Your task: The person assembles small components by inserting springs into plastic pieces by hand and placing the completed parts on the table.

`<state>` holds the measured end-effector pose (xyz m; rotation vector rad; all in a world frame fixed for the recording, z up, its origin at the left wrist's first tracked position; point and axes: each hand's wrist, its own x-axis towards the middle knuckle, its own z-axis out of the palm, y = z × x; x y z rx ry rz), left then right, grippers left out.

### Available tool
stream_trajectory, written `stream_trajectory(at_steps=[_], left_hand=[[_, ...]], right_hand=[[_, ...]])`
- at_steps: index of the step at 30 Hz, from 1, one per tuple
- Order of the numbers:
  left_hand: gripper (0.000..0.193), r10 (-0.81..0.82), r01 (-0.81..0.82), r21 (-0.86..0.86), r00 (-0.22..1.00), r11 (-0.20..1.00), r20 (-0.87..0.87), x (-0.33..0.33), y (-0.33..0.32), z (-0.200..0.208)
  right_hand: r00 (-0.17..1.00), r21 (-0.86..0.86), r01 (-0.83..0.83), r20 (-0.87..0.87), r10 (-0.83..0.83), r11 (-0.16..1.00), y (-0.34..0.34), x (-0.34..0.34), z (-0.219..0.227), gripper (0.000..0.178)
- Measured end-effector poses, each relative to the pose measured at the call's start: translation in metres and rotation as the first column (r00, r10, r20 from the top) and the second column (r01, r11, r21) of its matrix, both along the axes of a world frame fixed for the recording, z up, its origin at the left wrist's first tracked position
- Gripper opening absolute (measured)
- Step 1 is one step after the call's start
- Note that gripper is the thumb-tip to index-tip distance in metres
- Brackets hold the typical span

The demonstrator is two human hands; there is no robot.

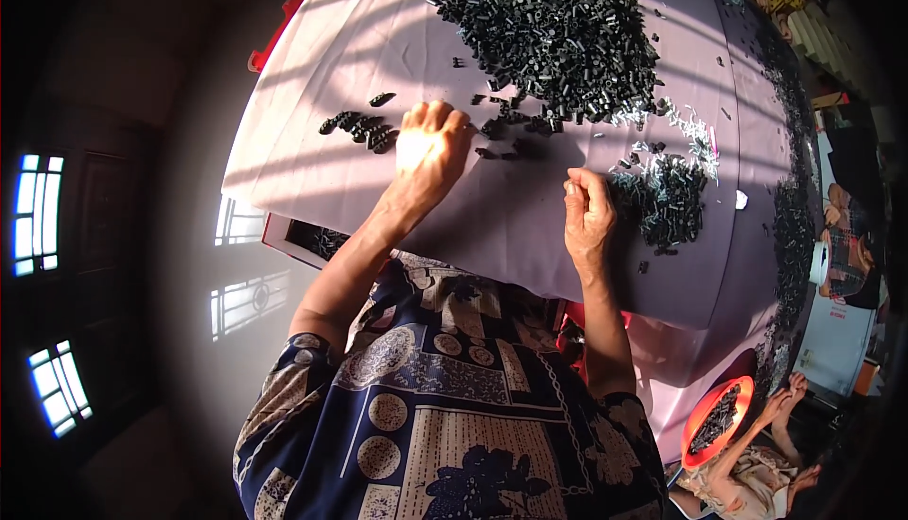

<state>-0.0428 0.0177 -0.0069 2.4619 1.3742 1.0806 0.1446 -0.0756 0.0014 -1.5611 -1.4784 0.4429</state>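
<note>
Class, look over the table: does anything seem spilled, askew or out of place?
One thing: a lone white scrap lies on the pale cloth, right of the smaller dark pile. It looks stray because it sits apart from the white bits strewn by that pile.

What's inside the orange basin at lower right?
The orange basin holds a heap of small black pieces. Its bottom and anything deeper in the heap are covered.

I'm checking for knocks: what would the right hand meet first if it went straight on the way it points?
Likely the near edge of the big pile of black pieces, though depth is unclear.
</note>
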Motion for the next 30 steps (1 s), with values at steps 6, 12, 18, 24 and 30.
stream_trajectory(at_steps=[6,12,18,24,30], left_hand=[[0.018,-0.031,-0.023,-0.171,0.951,0.985,-0.306,0.017,0.004,0.003],[0.012,-0.102,0.102,-0.114,0.995,0.988,0.008,0.016,0.008,0.014],[0.011,0.068,0.860,-0.200,0.190,0.469,0.979,0.011,-0.024,0.034],[0.009,0.255,0.956,-0.133,0.065,0.261,0.965,0.011,-0.057,0.027],[0.011,0.325,0.964,-0.162,0.088,0.209,0.942,0.013,-0.067,0.019]], right_hand=[[0.995,0.043,-0.009,0.100,0.004,0.999,-0.008,-0.017,0.009,0.011],[1.000,0.040,0.009,-0.012,-0.009,0.999,-0.007,-0.008,0.005,0.008],[0.932,-0.020,0.054,-0.357,-0.058,0.998,-0.007,-0.001,0.007,0.008],[0.857,0.020,-0.061,-0.511,0.062,0.998,-0.020,-0.015,0.009,0.007],[0.838,0.207,-0.188,-0.475,0.267,0.960,-0.018,-0.037,0.032,0.005]])
